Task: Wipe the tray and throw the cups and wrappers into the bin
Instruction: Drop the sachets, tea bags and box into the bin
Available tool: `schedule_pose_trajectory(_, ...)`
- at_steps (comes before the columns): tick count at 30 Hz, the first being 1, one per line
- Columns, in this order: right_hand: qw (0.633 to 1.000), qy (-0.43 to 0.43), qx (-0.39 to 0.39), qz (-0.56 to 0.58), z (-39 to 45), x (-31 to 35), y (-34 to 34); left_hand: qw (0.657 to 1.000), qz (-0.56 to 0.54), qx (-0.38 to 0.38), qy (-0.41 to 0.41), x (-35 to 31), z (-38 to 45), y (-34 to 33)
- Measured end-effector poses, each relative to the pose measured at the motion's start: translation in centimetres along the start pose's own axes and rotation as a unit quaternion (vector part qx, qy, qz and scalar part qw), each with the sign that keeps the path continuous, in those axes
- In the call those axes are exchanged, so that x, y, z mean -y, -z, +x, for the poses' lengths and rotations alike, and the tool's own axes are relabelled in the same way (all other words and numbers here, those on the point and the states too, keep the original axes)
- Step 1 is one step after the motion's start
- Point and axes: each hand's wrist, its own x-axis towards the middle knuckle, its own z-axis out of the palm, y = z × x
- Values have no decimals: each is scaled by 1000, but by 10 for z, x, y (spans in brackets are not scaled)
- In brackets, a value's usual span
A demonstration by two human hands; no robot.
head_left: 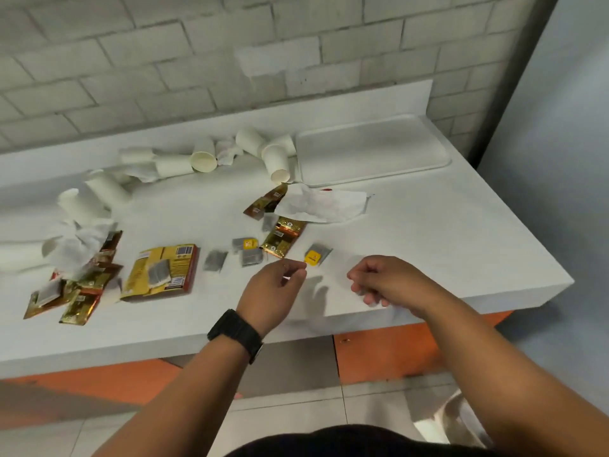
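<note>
Both hands, left [275, 286] and right [379, 280], hover loosely curled and empty above crinkled foil wrappers [283, 237] and paper cups [276, 159].

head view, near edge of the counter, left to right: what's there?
Gold wrappers → flattened yellow box → loose tea bag → left hand → right hand.

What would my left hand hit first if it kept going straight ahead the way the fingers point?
Probably the yellow-tagged tea bag lying just past the left hand fingertips; beyond it sits the crumpled napkin. Height above the counter is unclear.
</note>
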Motion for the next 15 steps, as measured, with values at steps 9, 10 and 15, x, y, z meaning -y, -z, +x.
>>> schedule_pose_trajectory(9, 957, 117, -153, -216, 69, 30, -67, 987, 157, -36, -21, 82, 53, 50)
schedule_pose_trajectory(10, 947, 111, -146, -262, 69, 29, -70, 981, 190, -41, -16, 86, 61, 49)
schedule_pose_trajectory(15, 903, 108, -178, -376, 76, 26, -83, 961, 277, -24, 12, 102, 99, 60)
